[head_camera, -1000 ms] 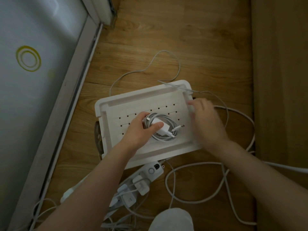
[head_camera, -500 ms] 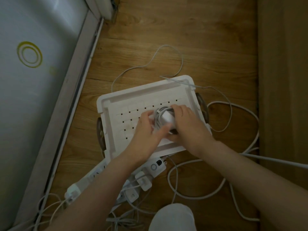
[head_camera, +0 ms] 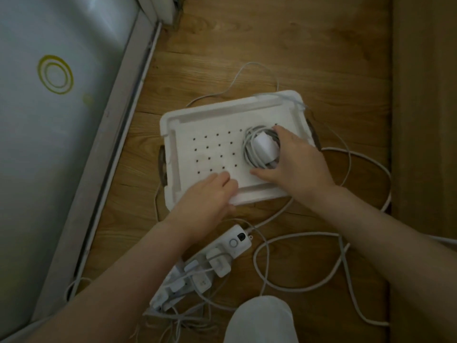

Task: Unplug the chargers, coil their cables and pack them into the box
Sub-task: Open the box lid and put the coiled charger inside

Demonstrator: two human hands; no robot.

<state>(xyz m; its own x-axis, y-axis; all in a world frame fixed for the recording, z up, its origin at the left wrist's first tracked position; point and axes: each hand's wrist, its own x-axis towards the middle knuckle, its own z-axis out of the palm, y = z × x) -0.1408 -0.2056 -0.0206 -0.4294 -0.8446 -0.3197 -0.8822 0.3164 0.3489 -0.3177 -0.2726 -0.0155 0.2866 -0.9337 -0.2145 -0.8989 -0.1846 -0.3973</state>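
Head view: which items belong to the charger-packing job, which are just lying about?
Job: coiled charger, gripped by right hand; white box, left hand on its near rim; power strip with plugged-in chargers.
Lying about: grey panel with yellow rings; white-clad knee.

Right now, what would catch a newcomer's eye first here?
A white box sits mid-floor, with a coiled charger in its right end held by the right hand, while the left hand rests on the near rim. Nearer the camera, a power strip holds plugged-in chargers, with loose cables looping over the wooden floor.
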